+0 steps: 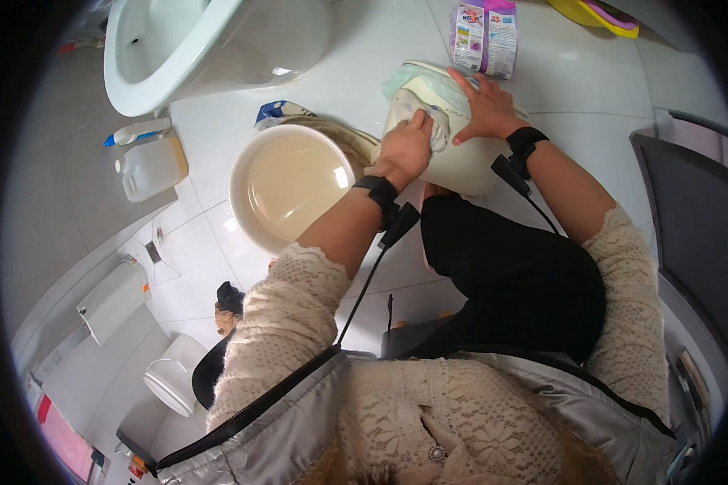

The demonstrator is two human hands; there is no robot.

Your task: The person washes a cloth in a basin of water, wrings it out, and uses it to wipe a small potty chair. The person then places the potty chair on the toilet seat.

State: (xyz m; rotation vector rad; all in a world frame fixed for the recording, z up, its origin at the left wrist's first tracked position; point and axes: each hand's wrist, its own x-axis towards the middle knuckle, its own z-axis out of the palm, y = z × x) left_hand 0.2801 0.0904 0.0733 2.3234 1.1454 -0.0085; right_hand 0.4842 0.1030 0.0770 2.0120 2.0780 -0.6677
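Observation:
My left hand (pixel 407 150) is closed on a crumpled pale cloth (pixel 420 121) with faint spots, pressing it against a cream-white bin (pixel 469 170). A thin pale green bag (pixel 441 82) lines the bin's far rim. My right hand (pixel 487 111) lies on the bin's far right side with fingers spread and nothing in them. Left of the bin stands a round white basin (pixel 247 174) of cloudy, yellowish water. Behind the basin a patterned blue, white and tan cloth (pixel 287 111) sits, partly hidden by it.
At the far left is a white toilet (pixel 255 48). A jug of yellowish liquid (pixel 155 168) and a white bottle with a blue nozzle (pixel 140 132) stand by the left wall. A purple-and-white package (pixel 484 40) lies beyond the bin. A white bucket (pixel 176 374) is at lower left.

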